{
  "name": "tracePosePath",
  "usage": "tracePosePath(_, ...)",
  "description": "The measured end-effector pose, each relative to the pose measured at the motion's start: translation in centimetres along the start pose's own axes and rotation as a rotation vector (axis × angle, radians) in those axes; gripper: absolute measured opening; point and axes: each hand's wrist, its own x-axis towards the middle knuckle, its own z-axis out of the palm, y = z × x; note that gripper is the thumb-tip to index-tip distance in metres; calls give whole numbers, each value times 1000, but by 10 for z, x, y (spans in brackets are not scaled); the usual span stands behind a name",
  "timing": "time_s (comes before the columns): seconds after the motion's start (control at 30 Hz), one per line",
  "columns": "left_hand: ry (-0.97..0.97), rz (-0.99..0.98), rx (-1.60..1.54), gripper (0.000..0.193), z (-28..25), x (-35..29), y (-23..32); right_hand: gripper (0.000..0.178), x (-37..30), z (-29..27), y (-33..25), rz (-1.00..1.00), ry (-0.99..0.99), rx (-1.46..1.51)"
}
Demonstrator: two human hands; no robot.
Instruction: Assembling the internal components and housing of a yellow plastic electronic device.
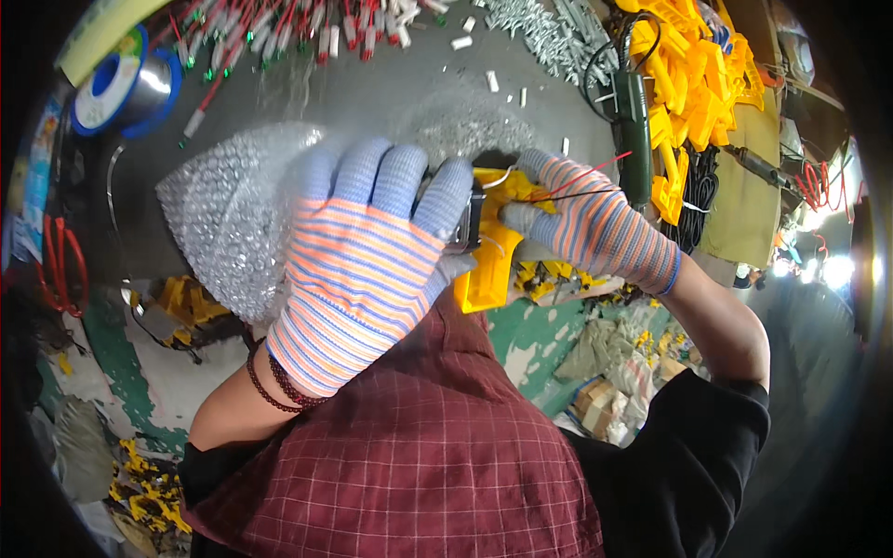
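Observation:
Both my hands wear knitted gloves with orange, white and blue stripes and blue-grey fingers. A yellow plastic housing [488, 279] is between them, with a black and silver part [473, 216] set in it and thin red, black and white wires coming out. My left hand [367, 251] has its index finger and thumb around the black part's side of the housing; its other fingers reach out flat, overlapping a bubble wrap piece [223, 209]. My right hand [591, 219] pinches the housing's right side between thumb and fingers, near the wires.
Red wires with connectors [326, 28] and grey metal pieces [549, 42] lie at the table's back. A solder spool [149, 93] stands far left. At right are a dark green tool [633, 139], piled yellow housings [688, 74] and a soldering iron [763, 169].

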Motion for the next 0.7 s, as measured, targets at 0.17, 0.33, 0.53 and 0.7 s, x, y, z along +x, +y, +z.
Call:
tracePosePath(0.17,7,57,-37,75,8,2,-6,35,8,-16,12,123,-309,318)
tracePosePath(0.33,-3,69,-32,73,6,3,-6,43,15,-28,-3,217,-301,203)
tracePosePath(0.53,-19,77,86,73,-10,5,-5,46,15,-8,3,-58,-78,-34)
tracePosePath(0.7,23,144,116,75,3,12,-11,38,11,-18,25,-81,-147,199)
